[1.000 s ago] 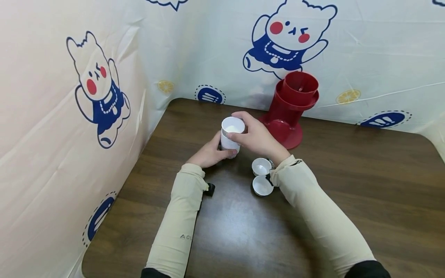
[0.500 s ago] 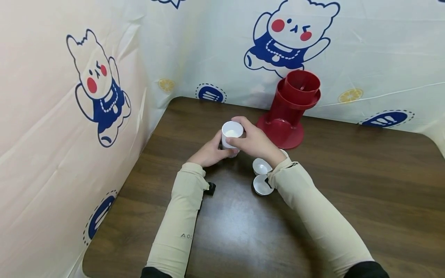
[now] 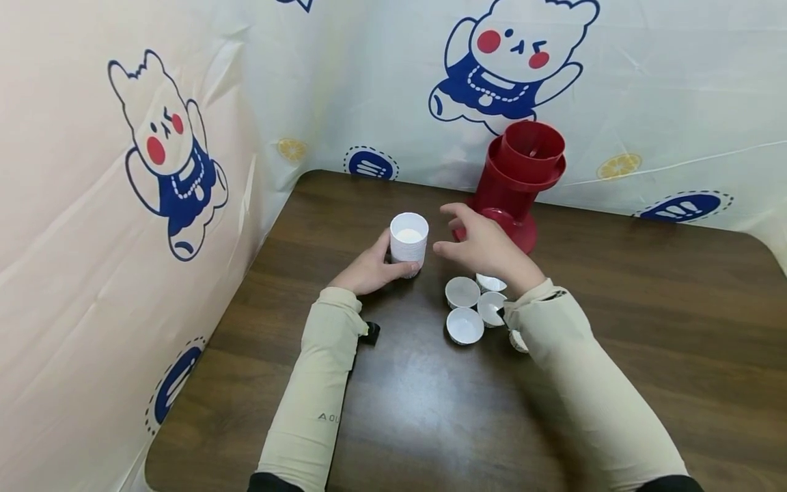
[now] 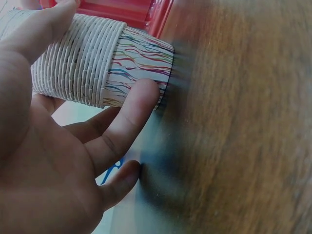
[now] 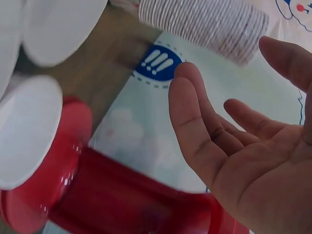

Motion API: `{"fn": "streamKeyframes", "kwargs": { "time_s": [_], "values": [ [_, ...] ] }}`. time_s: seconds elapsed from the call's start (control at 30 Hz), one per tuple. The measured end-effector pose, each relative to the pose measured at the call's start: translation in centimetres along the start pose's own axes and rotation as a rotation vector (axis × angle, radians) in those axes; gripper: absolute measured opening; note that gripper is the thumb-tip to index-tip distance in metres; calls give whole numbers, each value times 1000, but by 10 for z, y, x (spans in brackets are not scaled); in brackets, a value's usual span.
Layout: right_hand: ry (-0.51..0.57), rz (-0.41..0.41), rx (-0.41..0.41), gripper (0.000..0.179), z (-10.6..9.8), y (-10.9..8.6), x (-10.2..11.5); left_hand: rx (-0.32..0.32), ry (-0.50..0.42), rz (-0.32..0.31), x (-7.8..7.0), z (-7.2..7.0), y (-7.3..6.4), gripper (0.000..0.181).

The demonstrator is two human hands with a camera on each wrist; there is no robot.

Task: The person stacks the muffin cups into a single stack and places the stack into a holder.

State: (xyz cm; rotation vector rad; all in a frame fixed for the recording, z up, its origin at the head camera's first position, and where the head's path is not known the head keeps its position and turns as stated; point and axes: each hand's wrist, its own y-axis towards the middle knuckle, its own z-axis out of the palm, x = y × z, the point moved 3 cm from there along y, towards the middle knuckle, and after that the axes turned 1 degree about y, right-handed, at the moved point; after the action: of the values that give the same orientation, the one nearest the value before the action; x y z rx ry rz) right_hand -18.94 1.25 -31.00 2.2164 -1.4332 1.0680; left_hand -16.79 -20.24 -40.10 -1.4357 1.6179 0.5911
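Stack of white cups (image 3: 408, 240) is standing mouth-up, a bit left of the table's middle, toward the far side. Bottom cup (image 4: 141, 61) is showing wavy coloured lines. Can't tell if the base is touching the wood.

Left hand (image 3: 373, 268) is gripping the stack from the left: thumb is wrapping low on the near side, other fingers are curling round the far side. 1 hand is carrying the whole hold. Right hand (image 3: 488, 244) is hanging just right of the stack, thumb and index finger spread wide, holding nothing.

Risks, my read:
- Grip is sitting low, so a quick wrist turn could be tipping the top cups out of line.
- Paper walls are probably thin; too hard a squeeze could be denting them. Too loose, and the stack could be slipping down.
- At least 5 loose cups (image 3: 464, 326) are lying near and right of the stack. Right sleeve (image 3: 590, 389) is overhanging 2 or more of them, so a low sweep could be scattering them.
- Red stand (image 3: 513, 191) is rising at the far side behind the right hand. A careless reach that way could be knocking it across the table (image 3: 406, 424).
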Motion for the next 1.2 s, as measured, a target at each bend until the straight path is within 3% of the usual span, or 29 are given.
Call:
{"fn": "streamKeyframes", "kwargs": {
  "time_s": [0.3,0.53,0.73,1.0,1.2],
  "values": [
    [-72,12,-51,62,-21,-34,-26,-4,23,-6,2,-1,1,90],
    [-104,42,-45,54,-32,-66,-49,-2,23,1,0,-1,1,92],
    [-119,21,-41,54,-29,-93,-75,0,22,-2,-1,0,0,93],
    [-78,43,43,73,-18,-119,-108,-6,20,-10,0,1,1,94],
    [-52,53,63,78,-12,-130,-117,-5,8,-5,1,1,2,93]
  ]
}}
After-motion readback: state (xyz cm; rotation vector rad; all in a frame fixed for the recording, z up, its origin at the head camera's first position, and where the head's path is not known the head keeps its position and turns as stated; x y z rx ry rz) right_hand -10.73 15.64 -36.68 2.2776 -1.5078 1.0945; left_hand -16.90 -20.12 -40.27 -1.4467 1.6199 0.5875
